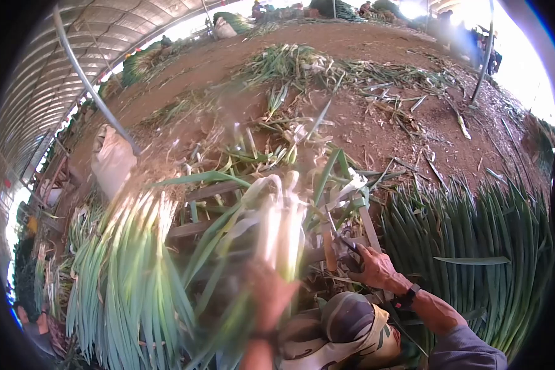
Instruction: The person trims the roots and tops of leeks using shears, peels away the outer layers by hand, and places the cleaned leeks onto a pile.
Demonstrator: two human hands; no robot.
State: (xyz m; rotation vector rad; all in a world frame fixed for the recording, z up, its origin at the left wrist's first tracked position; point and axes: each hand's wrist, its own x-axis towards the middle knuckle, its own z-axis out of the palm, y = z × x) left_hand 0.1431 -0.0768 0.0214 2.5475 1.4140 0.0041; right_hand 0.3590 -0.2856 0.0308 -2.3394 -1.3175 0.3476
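Observation:
My left hand [270, 293], blurred by motion, is wrapped round a few green onions [282, 231] whose thick white stems point up and away from me. Long green leaves trail from them toward the lower left. To the right, my right hand [376, 269] is closed on a dark-handled tool [349, 245], perhaps a knife; its exact shape is hard to make out. Beside that tool stands a brownish wooden piece [329, 248]. Peeled leaves lie just beyond the hands.
Piled green onions [132, 265] lie at left, roots away from me. Dark green leaves [475, 259] fill the right. A pale sack [113, 161] stands behind the left pile. Onion scraps [296, 65] litter the soil; metal poles [86, 83] rise at both sides. Distant people are at the top.

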